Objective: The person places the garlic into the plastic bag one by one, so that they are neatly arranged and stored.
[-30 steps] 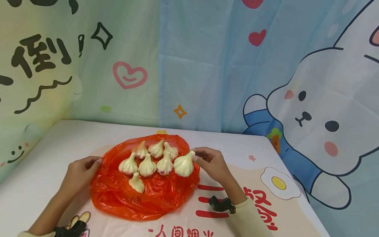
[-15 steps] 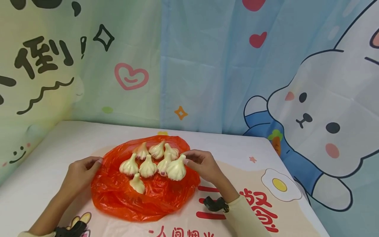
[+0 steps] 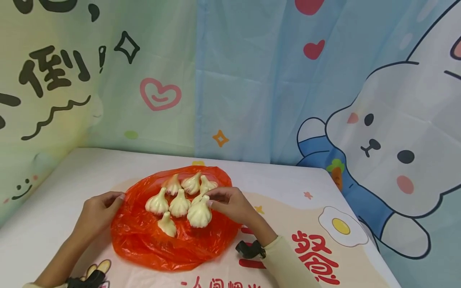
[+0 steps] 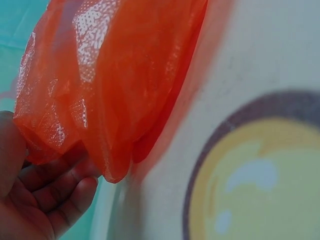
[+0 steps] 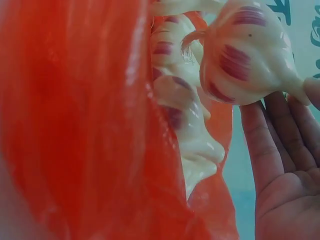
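In the head view, my right hand (image 3: 234,206) pinches a garlic bulb (image 3: 199,215) by its stem, above the red plastic bag (image 3: 151,252). The right wrist view shows this garlic bulb (image 5: 245,55) with purple streaks and a tuft of roots, apart from the others. Several more garlic bulbs (image 3: 179,204) lie grouped on the spread bag; one is partly hidden behind the held bulb. My left hand (image 3: 97,212) pinches the bag's left edge between thumb and fingers. Up close in the left wrist view, the bag (image 4: 130,75) hangs in folds beside that hand (image 4: 40,205).
A printed cloth (image 3: 288,212) covers the table, with a fried egg (image 3: 342,225) drawn at the right. Behind the table hangs a cartoon curtain (image 3: 234,100). Dark wrist devices (image 3: 251,249) sit on both forearms.
My right hand has carried the garlic bulb leftward and slightly nearer, from the bag's right side towards its middle. The left hand stays at the bag's edge.
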Tool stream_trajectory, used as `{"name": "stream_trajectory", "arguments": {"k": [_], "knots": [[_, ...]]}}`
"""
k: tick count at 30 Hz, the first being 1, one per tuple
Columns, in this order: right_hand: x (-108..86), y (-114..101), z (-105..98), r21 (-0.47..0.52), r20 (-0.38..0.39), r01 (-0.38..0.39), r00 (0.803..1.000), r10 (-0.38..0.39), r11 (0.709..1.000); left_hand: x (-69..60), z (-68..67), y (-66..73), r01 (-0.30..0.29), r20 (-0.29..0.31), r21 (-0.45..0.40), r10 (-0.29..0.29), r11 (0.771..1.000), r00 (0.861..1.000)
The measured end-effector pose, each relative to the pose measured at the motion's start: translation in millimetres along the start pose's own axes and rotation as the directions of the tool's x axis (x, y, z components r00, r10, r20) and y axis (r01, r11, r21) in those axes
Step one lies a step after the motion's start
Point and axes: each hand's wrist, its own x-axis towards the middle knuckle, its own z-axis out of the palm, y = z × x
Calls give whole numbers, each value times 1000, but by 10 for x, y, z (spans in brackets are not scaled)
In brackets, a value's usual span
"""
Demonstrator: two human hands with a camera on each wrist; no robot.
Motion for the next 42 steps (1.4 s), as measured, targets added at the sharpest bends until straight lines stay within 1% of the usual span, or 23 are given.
{"name": "stream_trajectory", "arguments": {"k": [3,6,10,14,17,23,27,30,34,42], "knots": [[43,21,37,-1,35,-5,999,5,1000,2,0,-2,9,2,6,-9,1000,1000],[111,158,83,11,66,-7,998,6,1000,4,-2,-1,10,5,5,-10,1000,1000],[173,348,153,11,107,-37,994,36,999,5,-2,0,14,9,5,-14,1000,1000],[177,396,200,8,134,-48,990,47,999,7,-4,7,9,5,5,-9,1000,1000],[173,407,222,19,160,-36,987,33,999,5,-7,13,-4,-1,6,4,1000,1000],[170,452,264,19,208,-58,977,53,998,2,-8,8,-23,-9,8,23,1000,1000],[162,478,270,21,216,-61,975,55,998,2,-8,4,-27,-10,9,27,1000,1000],[161,479,271,42,221,-65,974,54,997,5,-12,9,-32,-18,12,32,999,999],[156,480,264,64,212,-66,976,51,996,19,-5,25,-40,-23,11,40,999,999],[83,476,223,66,180,-46,983,34,997,19,7,18,-39,-10,12,39,999,999]]}}
